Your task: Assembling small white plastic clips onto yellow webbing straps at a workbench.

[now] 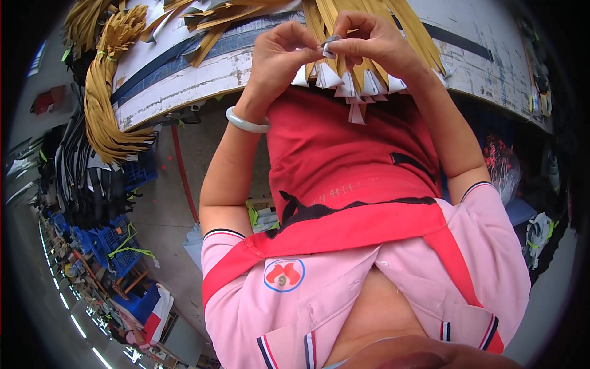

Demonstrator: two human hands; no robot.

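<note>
Over the near edge of the bench my two hands meet, fingertips almost touching. My left hand [279, 61] is closed in a pinch at the left side of a small grey-and-white strip end [330, 48]. From the other side, the thumb and bent fingers of my right hand [384, 49] grip the same piece. Its full length is hidden by the fingers. Just below and behind the hands lie several long tan strips [416, 31], with folded white ends [369, 86] that stick out past the bench edge toward my red apron.
More tan strips [215, 37] lie on the worn white bench top [184, 86] at the left. A tied bundle of tan strips [101, 98] hangs over its left end. Dark strips [74, 166] hang lower, above blue crates [117, 246]. A clear plastic bag [501, 169] sits under the bench at right.
</note>
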